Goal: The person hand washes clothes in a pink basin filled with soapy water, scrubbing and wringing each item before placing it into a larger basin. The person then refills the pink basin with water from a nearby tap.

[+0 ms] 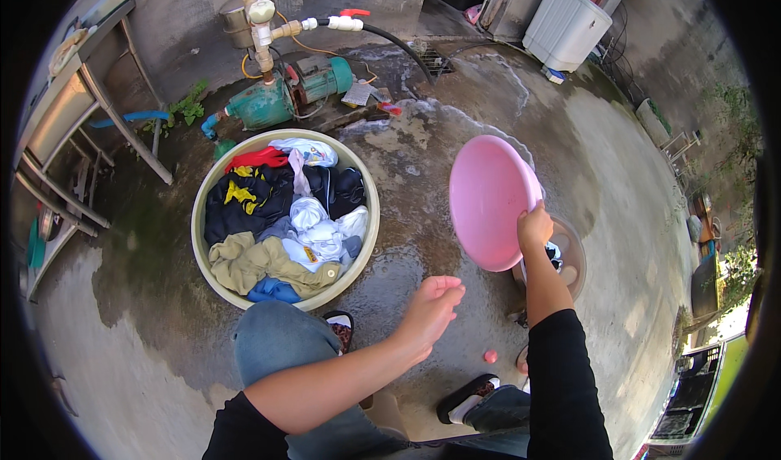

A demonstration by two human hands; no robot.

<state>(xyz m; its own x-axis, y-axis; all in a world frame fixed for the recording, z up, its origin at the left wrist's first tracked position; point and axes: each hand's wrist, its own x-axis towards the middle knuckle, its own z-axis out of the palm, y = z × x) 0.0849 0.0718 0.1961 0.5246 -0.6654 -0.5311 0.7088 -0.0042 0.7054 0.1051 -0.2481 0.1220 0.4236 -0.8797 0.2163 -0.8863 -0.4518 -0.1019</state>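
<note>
My right hand (535, 223) grips the rim of a pink plastic basin (488, 201), which is held up tilted on its side, its inside towards the left. No water shows inside it. My left hand (430, 313) is in the air over the wet floor, fingers loosely bent, with nothing seen in it. To the left stands a large round cream tub (201, 265) heaped with clothes: khaki trousers (268, 262), white garments (317, 231), dark garments with yellow (250, 194) and a red piece (259, 158). The pink basin partly covers a brownish basin (573, 252) holding a dark-and-white item.
A green water pump (287, 94) with pipes and a black hose (396, 44) stands beyond the tub. A metal-legged sink stand (125, 115) is at left. A white washing machine (567, 24) stands at the far right. A small pink ball-like object (490, 356) lies near my foot.
</note>
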